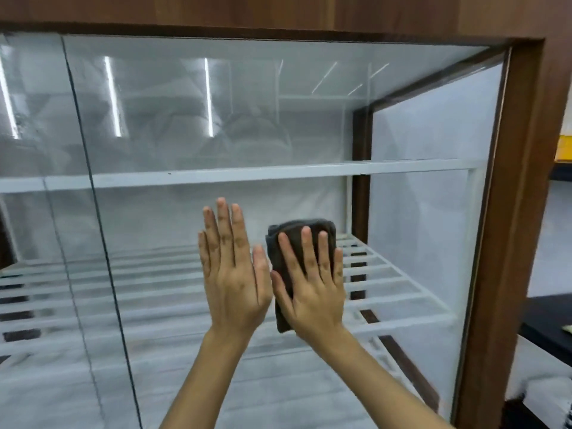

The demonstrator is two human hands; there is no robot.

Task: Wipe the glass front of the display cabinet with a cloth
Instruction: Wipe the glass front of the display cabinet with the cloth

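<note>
Dark folded cloth (301, 243) sits flat on the glass front (247, 119) of the display cabinet (523, 181), low and right of centre. I keep my right hand (312, 286) spread over it, fingers straight, pressing rather than clutching. My left hand (233, 274) lies open-palmed on the pane just beside it, probably to brace me. White slatted shelf (402, 292) shows behind.

Head view, facing forward, close to glass front (247, 119), slightly downward

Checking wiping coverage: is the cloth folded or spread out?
Folded. The dark cloth forms a thick compact pad under the right hand, barely wider than the palm.
</note>
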